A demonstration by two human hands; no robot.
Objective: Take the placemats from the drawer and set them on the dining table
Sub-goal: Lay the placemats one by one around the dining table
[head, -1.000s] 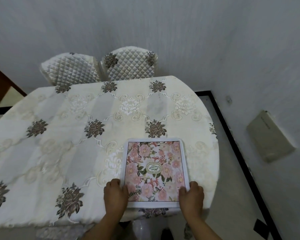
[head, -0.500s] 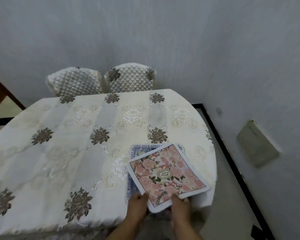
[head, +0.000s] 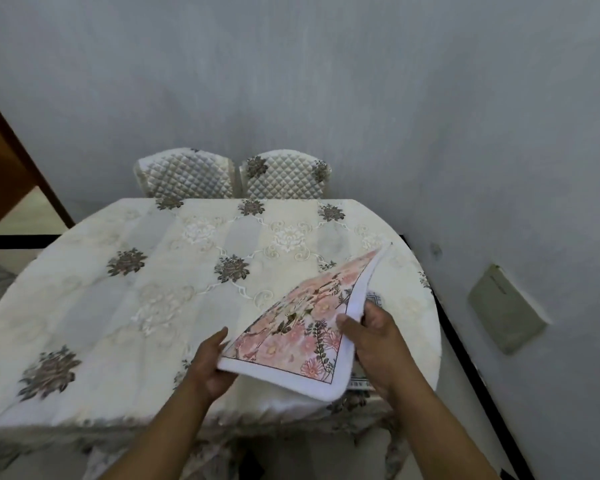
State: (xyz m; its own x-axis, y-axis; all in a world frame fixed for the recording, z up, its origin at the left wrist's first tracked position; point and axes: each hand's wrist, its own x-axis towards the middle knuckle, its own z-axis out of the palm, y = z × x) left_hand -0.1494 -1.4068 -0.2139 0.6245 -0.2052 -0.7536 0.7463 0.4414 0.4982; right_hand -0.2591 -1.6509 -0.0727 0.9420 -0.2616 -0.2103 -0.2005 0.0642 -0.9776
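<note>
- Your left hand [head: 211,362] grips the near-left corner of the floral placemat [head: 302,332], fingers under, thumb on top.
- Your right hand [head: 378,344] pinches its right edge.
- The mat is lifted and tilted above the near-right part of the surface [head: 160,306].
- A second placemat [head: 373,301] lies flat underneath, mostly hidden.
- Two quilted chairs [head: 234,176] stand at the far side.

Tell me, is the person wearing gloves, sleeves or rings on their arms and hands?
No. Both forearms are bare as far as the picture shows, with no sleeves in view. The left hand and right hand have no gloves, and no rings, watch or bracelet can be seen.
</note>
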